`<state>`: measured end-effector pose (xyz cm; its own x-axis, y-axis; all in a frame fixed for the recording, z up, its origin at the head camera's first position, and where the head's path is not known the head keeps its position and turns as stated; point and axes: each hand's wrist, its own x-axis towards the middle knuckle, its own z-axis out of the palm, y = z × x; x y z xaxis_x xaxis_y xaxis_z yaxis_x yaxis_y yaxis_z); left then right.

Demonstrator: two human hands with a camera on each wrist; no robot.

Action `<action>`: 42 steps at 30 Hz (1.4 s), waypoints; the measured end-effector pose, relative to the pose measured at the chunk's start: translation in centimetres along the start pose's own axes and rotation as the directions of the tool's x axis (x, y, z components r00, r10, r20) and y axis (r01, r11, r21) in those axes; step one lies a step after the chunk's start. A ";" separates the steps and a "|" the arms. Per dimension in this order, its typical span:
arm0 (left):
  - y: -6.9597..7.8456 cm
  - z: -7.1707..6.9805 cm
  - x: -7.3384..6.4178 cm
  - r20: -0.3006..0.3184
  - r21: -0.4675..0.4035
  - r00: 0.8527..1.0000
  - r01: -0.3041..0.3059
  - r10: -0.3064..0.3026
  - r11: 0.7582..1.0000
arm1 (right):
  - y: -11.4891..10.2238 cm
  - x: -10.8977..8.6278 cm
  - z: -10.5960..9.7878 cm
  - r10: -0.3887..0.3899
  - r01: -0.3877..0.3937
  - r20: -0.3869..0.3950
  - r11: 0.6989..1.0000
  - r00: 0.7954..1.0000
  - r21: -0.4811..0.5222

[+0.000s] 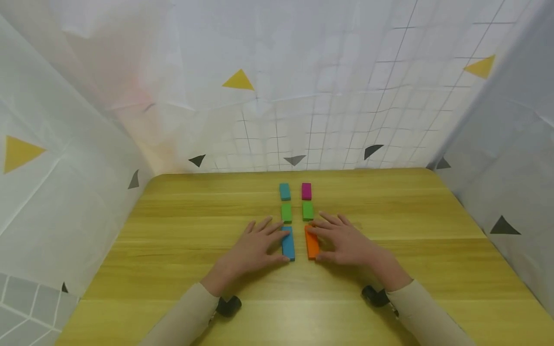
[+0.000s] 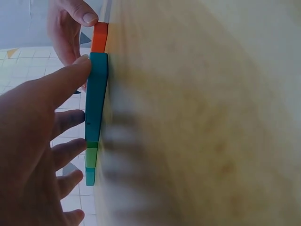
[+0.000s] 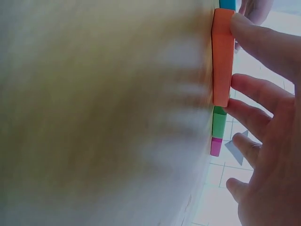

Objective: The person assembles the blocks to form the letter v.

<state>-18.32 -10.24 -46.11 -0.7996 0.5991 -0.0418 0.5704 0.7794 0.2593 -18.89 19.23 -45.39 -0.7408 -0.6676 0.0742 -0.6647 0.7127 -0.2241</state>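
Note:
My left hand [image 1: 255, 247] is spread beside a long blue block [image 1: 288, 244]. Its thumb touches the block's near end, and the index fingertip rests at its upper edge, also seen on the blue block [image 2: 97, 94] in the left wrist view. To the right, an orange block [image 1: 312, 243] lies roughly parallel, apart from the blue one. My right hand [image 1: 346, 240] touches the orange block [image 3: 223, 59] with thumb and fingertips, its other fingers spread. Neither hand's fingers curl round a block; both blocks lie flat on the table.
Beyond the blue block lie a green block [image 1: 286, 213] and a teal block [image 1: 284, 191]. Beyond the orange one lie another green block [image 1: 308, 211] and a magenta block [image 1: 306, 191]. The wooden table [image 1: 182, 216] ends at a white patterned sheet [image 1: 173, 134].

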 end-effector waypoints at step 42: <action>0.2 -0.4 0.9 -0.019 -0.006 1.000 -0.013 0.013 1.000 | -0.3 0.3 -0.1 0.059 -0.062 0.043 0.996 0.997 0.071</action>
<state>-19.04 -9.60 -45.69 -0.7956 0.6055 -0.0206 0.5794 0.7705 0.2658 -18.92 18.87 -45.22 -0.7736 -0.6334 0.0188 -0.6093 0.7353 -0.2970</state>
